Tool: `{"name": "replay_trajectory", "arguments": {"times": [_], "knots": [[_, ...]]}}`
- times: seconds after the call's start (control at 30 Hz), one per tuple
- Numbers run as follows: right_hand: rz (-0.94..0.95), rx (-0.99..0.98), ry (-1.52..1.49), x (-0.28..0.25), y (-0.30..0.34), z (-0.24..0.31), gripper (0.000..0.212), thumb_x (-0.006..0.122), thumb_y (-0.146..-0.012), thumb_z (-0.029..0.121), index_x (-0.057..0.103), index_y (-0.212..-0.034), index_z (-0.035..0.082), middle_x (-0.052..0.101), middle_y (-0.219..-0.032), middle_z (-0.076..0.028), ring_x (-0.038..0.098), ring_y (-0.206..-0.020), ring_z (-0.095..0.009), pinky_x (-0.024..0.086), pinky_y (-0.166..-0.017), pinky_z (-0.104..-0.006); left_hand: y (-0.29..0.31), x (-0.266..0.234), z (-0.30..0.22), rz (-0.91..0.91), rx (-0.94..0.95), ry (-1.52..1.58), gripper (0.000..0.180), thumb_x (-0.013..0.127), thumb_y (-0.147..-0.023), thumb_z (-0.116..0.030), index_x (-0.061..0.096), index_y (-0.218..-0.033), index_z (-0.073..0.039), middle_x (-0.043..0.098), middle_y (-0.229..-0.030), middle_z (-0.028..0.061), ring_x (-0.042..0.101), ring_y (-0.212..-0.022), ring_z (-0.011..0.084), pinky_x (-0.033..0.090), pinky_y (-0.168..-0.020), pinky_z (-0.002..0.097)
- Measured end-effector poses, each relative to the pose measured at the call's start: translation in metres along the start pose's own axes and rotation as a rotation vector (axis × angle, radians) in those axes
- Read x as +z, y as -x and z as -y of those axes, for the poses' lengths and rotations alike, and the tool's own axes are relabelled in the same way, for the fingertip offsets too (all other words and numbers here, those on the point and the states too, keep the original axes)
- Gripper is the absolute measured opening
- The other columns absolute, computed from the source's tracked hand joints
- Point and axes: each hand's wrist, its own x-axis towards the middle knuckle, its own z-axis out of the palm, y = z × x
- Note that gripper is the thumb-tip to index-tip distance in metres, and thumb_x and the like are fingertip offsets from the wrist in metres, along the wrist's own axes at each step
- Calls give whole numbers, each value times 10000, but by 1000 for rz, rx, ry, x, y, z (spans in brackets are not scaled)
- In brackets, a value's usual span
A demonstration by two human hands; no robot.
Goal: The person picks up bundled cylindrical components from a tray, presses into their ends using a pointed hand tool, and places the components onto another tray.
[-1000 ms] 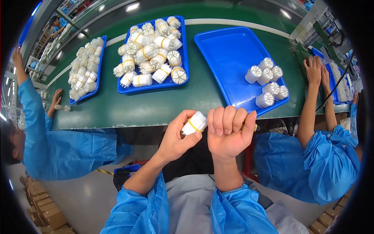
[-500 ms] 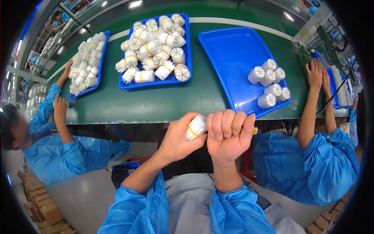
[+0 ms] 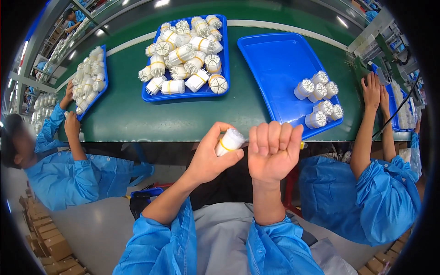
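Note:
My left hand [image 3: 205, 153] is closed around a white cylindrical bundle [image 3: 230, 141] with a yellow band and clear wrap at its top end. It is held tilted, in front of the table's near edge. Just to the right, my right hand [image 3: 275, 153] is closed, its fingers curled and knuckles up. A small yellow end [image 3: 303, 145] of some object sticks out beside it; the rest is hidden in or behind the fist. Beyond my hands, a blue tray [image 3: 270, 68] holds several similar white cylinders [image 3: 316, 120], standing at its right side.
Another blue tray [image 3: 190, 95], heaped with banded white bundles [image 3: 181, 54], lies on the green table [image 3: 183, 121]. At the left a co-worker in blue touches a third loaded tray [image 3: 106, 68]. At the right another co-worker's hands [image 3: 371, 91] rest on the table.
My hands have moved slightly apart, and the bundle in my left hand has turned to show more of its top end. The co-worker's tray at the left has shifted farther left.

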Motion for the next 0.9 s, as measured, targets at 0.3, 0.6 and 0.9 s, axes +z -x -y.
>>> {"name": "replay_trajectory", "arguments": {"times": [0.3,0.6,0.9], "knots": [[32,-46,80,2,9,-7,495,242,-1084,400,308,-669,140,335,-572,-7,355,-497,-163,355,-532,-336,6,3,-7,56,-9,79,384,700,-829,-107,569,-1171,6,628,-973,40,571,-870,84,482,-770,255],[36,47,165,0,8,-4,498,241,-1087,384,303,-651,151,319,-554,10,324,-472,-143,339,-513,-315,6,0,-8,101,-44,-26,324,695,-838,-116,591,-1118,9,632,-952,37,557,-855,80,472,-757,260],[-6,-14,-22,-1,6,-5,490,246,-1085,393,307,-671,138,328,-561,-6,361,-495,-165,371,-540,-340,5,1,-5,86,-168,308,359,677,-875,-136,541,-1177,1,593,-862,25,552,-690,49,449,-550,198]]}}
